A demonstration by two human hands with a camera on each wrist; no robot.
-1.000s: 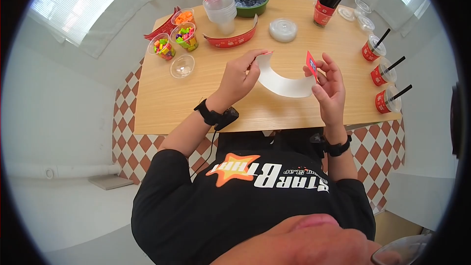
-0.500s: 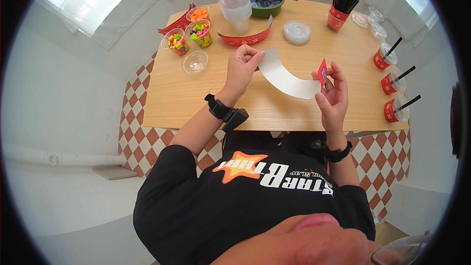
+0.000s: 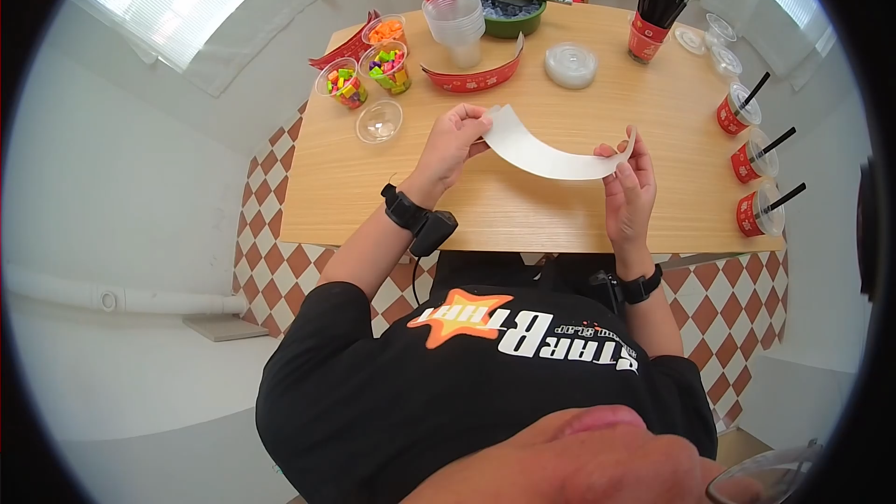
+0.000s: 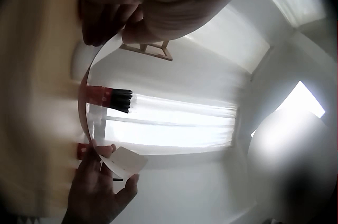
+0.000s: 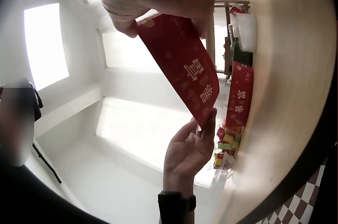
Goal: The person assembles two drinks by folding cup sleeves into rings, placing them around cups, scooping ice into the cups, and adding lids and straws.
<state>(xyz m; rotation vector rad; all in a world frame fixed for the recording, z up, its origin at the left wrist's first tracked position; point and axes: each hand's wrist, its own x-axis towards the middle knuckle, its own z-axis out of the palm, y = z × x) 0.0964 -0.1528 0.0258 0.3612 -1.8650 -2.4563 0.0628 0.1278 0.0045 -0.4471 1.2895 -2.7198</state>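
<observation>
A curved paper cup sleeve (image 3: 551, 161), white on the side facing me, spans between my two hands above the table. Its outer face (image 5: 182, 68) is red with white characters, as the right wrist view shows. My left hand (image 3: 454, 142) pinches one end between thumb and fingers. At the other end, my right hand (image 3: 632, 194) grips the paper, and the tip bends upward past the fingers. In the left wrist view this bent end (image 4: 127, 161) stands out beside the right hand's fingers.
On the wooden table (image 3: 373, 196) are cups of colourful pieces (image 3: 389, 67), stacked clear cups (image 3: 455, 23), another red sleeve (image 3: 474, 77), lids (image 3: 570, 65) and a straw holder (image 3: 646, 35). Lidded red cups with straws (image 3: 749, 161) line the right edge. A green bowl (image 3: 511, 21) sits behind.
The sleeve's right end has turned, so its white side shows where red showed before. Both hands keep their hold. The head view has shifted slightly, moving the table rightward in it.
</observation>
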